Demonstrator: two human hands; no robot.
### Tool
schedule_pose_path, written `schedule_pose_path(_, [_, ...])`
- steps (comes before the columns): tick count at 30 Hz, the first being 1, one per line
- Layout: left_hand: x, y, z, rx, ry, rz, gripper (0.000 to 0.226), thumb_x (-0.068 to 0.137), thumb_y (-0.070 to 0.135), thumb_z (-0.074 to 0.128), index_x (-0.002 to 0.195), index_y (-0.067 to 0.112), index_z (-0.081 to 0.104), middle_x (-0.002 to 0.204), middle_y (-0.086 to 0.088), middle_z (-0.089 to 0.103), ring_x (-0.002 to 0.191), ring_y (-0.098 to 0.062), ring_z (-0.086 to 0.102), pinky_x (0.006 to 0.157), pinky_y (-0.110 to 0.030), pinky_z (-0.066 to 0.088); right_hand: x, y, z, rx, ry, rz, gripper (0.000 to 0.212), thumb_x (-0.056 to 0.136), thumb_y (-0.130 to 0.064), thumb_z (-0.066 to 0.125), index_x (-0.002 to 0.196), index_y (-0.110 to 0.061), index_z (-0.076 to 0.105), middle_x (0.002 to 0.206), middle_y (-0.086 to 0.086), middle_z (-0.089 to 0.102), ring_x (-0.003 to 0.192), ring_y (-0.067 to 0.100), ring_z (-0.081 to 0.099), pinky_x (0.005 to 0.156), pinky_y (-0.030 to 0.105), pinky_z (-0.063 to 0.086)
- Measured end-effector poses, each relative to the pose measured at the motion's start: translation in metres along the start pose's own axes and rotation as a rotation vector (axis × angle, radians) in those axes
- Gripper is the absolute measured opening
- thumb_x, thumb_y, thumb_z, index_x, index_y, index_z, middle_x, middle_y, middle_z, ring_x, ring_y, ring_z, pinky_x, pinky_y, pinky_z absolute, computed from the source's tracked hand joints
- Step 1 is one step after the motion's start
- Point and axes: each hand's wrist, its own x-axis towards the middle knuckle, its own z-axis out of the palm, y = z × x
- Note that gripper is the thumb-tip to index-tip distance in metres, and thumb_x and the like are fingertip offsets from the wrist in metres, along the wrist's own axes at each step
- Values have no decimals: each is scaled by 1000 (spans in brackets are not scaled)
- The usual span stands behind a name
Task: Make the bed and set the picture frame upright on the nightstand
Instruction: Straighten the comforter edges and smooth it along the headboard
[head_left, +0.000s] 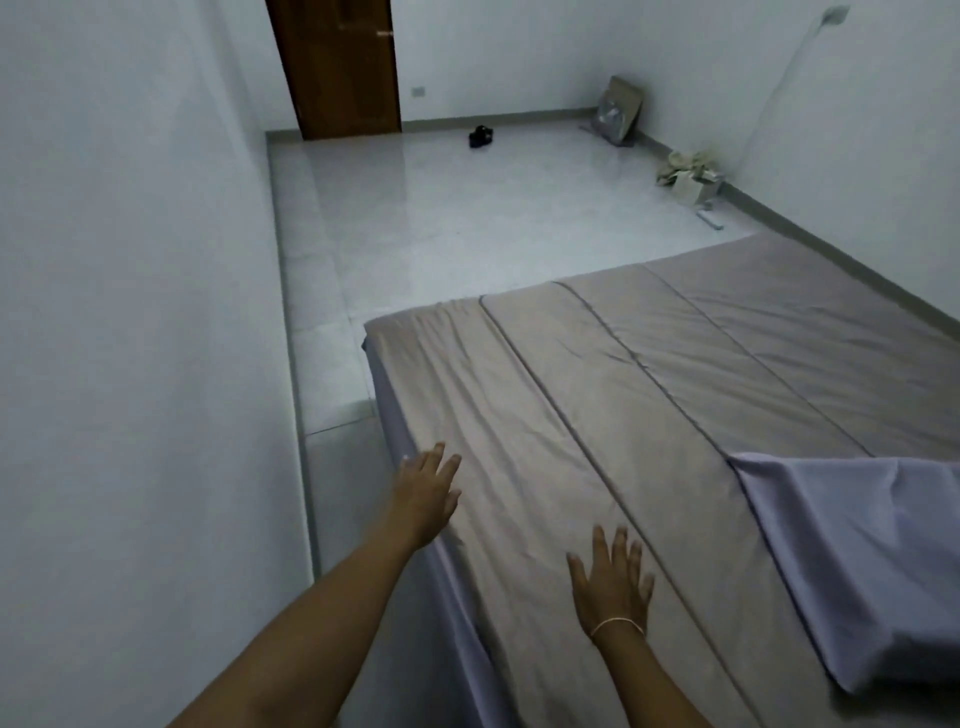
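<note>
Lying wrinkled, grey-brown bedspread (597, 415) under both flat hands, fingers (618, 551) spread apart.

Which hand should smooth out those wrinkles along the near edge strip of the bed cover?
Probably left. The left hand is already at the edge beside the wrinkles; the right hand sits further inboard.

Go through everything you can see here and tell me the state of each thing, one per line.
Left hand: open, flat at the bed's edge.
Right hand: open, flat on the cover.
Cover: spread out, wrinkled near the hands.
Pillow: lying at the bed's right side.
Door: looks shut.
Fan: leaning in the corner.
</note>
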Motion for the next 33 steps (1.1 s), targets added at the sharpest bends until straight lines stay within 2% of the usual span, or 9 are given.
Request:
schedule_pose_path(2, [14, -22, -8, -60, 58, -28, 54, 87, 31, 63, 135, 11, 49, 143, -20, 44, 124, -34, 51, 101, -54, 39, 26, -32, 0, -11, 0, -65, 62, 99, -53, 27, 153, -29, 10, 162, 4, -3, 149, 26, -2, 118, 52, 9])
schedule_pose_path(4, [23, -44, -13, -57, 84, -56, 54, 95, 33, 49, 143, 13, 36, 152, -17, 30, 135, -32, 37, 110, -50, 28, 46, -66, 0, -14, -8, -132, 61, 99, -51, 27, 153, -28, 13, 162, 6, -1, 149, 27, 0, 118, 52, 9])
schedule_pose_path(7, [41, -85, -17, -88, 93, -85, 52, 95, 30, 49, 142, 11, 38, 151, -20, 31, 133, -34, 40, 108, -50, 30, 69, -117, 1, -17, -25, -213, 57, 100, -48, 30, 152, -27, 19, 162, 7, 4, 149, 27, 3, 118, 51, 11])
schedule_pose_path(11, [83, -138, -25, -136, 98, -121, 50, 92, 26, 56, 138, 11, 45, 147, -21, 38, 123, -35, 52, 101, -50, 38, 110, -170, 5, -24, -70, -218, 54, 99, -44, 35, 149, -26, 24, 162, 8, 4, 149, 27, 4, 118, 45, 19])
schedule_pose_path(15, [146, -197, -31, -132, 82, -150, 48, 94, 26, 52, 140, 13, 43, 149, -19, 35, 125, -32, 50, 105, -49, 34, 175, -224, 15, 23, -105, -189, 54, 98, -40, 42, 148, -26, 27, 162, 8, 4, 149, 28, 3, 115, 43, 26])
schedule_pose_path(18, [191, -240, -31, -127, 9, -168, 49, 92, 24, 55, 139, 13, 45, 150, -18, 34, 123, -33, 52, 105, -49, 37, 229, -274, 20, 44, -131, -169, 55, 97, -39, 44, 147, -25, 29, 161, 10, 7, 148, 28, 6, 115, 42, 26])
schedule_pose_path(24, [272, -296, -30, -141, -47, -235, 47, 95, 25, 51, 140, 15, 44, 152, -15, 32, 131, -30, 44, 110, -49, 32, 298, -354, 26, 98, -190, -162, 52, 96, -36, 46, 145, -24, 32, 160, 10, 12, 148, 28, 9, 115, 45, 26])
schedule_pose_path(28, [319, -324, -6, -184, -93, -260, 45, 96, 26, 49, 139, 15, 44, 152, -15, 31, 129, -30, 46, 108, -49, 34, 339, -389, 40, 132, -210, -153, 52, 96, -36, 47, 145, -25, 34, 160, 9, 15, 147, 27, 12, 114, 46, 27])
schedule_pose_path(33, [400, -366, 59, -215, -164, -245, 44, 97, 26, 46, 139, 12, 43, 152, -18, 30, 130, -31, 43, 108, -48, 33, 398, -438, 82, 226, -206, -199, 54, 93, -32, 53, 144, -21, 37, 155, 12, 27, 140, 28, 29, 112, 39, 29])
